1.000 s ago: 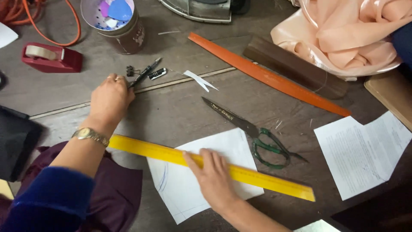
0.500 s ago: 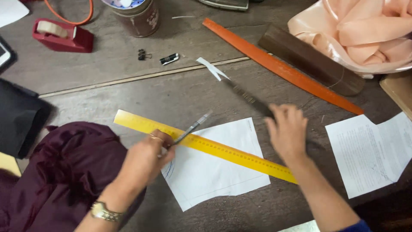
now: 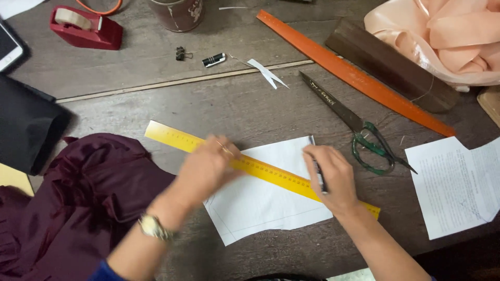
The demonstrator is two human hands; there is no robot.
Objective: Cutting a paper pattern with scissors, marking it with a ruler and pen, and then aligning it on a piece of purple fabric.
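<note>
A yellow ruler [image 3: 172,137] lies slanted across a white paper piece [image 3: 265,203] on the wooden table. My left hand [image 3: 205,169] presses down on the ruler near its middle. My right hand [image 3: 333,177] holds a dark pen [image 3: 315,164] upright against the ruler's far edge, tip at the paper's upper right. Green-handled scissors [image 3: 359,136] lie just right of my right hand.
Dark purple fabric [image 3: 78,192] bunches at the lower left. An orange ruler [image 3: 354,73] and a dark wooden bar [image 3: 390,65] lie at the back. A red tape dispenser [image 3: 86,26], a binder clip [image 3: 180,53], peach fabric [image 3: 448,36] and a printed sheet [image 3: 453,182] surround the work.
The pen has passed from my left hand to my right hand. My left hand now presses the ruler, and my right hand has come back from the scissors to the paper.
</note>
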